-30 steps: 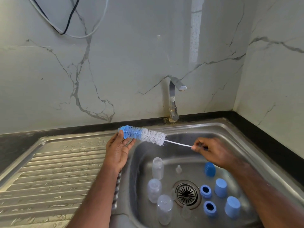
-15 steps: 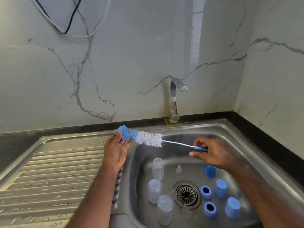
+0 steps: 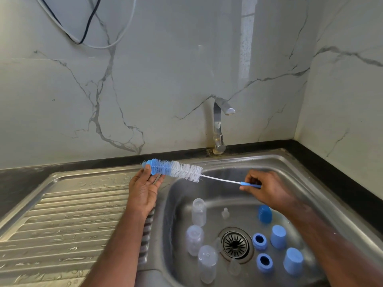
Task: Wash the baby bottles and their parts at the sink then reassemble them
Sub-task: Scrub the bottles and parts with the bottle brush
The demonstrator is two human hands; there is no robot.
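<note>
A blue and white bottle brush (image 3: 178, 170) is held level over the sink's left rim. My right hand (image 3: 267, 189) pinches its thin blue handle. My left hand (image 3: 144, 190) is palm up with straight fingers touching the blue bristle end. In the steel sink (image 3: 310, 183) stand three clear bottles (image 3: 198, 212), (image 3: 194, 240), (image 3: 207, 264). Small clear teats (image 3: 224, 213) lie near the drain. To the right of the drain sit blue caps (image 3: 278, 237), (image 3: 292, 261), blue screw rings (image 3: 259, 241), (image 3: 264, 262) and a darker blue cap (image 3: 264, 213).
The tap (image 3: 218, 125) stands at the back of the sink, with no water running. A wet ribbed draining board (image 3: 62, 214) stretches to the left. The drain strainer (image 3: 235, 244) sits mid-basin. Marble walls close the back and right; cables (image 3: 87, 32) hang top left.
The brush has shifted slightly left. My right hand's grip has slid from the wire shaft onto the blue handle. My left hand stays under the bristle end.
</note>
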